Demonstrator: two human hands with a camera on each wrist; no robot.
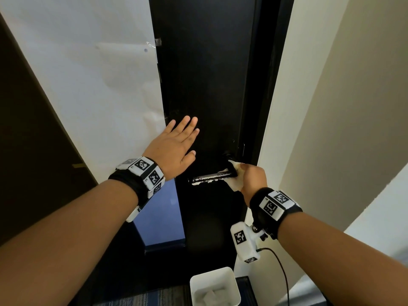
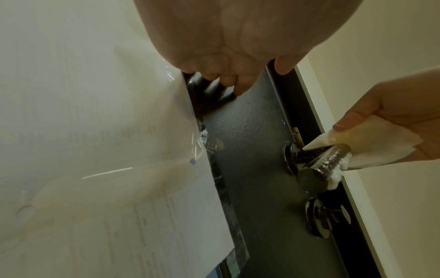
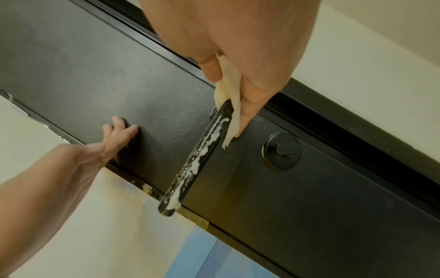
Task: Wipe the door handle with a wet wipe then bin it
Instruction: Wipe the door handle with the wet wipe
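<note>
A black lever door handle (image 1: 209,177) (image 2: 321,163) (image 3: 197,159) sticks out from the black door (image 1: 203,85), streaked with white foam along its underside. My right hand (image 1: 251,176) (image 3: 238,75) grips a white wet wipe (image 1: 237,173) (image 2: 381,148) (image 3: 229,97) wrapped round the handle's inner end, near the rose. My left hand (image 1: 176,142) (image 2: 233,56) (image 3: 114,135) lies flat on the door, fingers straight, up and left of the handle.
A white bin (image 1: 215,288) holding crumpled wipes stands on the floor below the handle. A round thumb-turn lock (image 3: 282,150) (image 2: 321,216) sits under the handle. White paper (image 1: 88,74) is taped over the door's glass at the left; a cream wall (image 1: 342,107) is on the right.
</note>
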